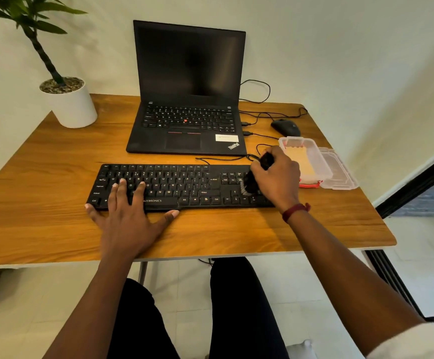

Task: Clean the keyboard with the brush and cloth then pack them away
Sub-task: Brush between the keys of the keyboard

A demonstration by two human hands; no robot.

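Note:
A black keyboard (pixel 184 187) lies across the middle of the wooden desk (pixel 55 229). My left hand (pixel 127 218) presses flat on its left half, fingers spread over the keys and thumb along the front edge. My right hand (pixel 278 174) grips a black brush (pixel 249 182) over the keyboard's right end, bristles down on the keys near the arrow cluster. A clear plastic box (pixel 322 161) stands just right of the keyboard with a yellowish cloth (pixel 301 161) inside it. Its clear lid (pixel 340 172) lies beside it.
An open black laptop (pixel 187 99) stands behind the keyboard. A black mouse (pixel 285 126) and loose cables (pixel 262 115) lie at the back right. A potted plant in a white pot (pixel 73 104) stands at the back left corner. My legs are under the desk's front edge.

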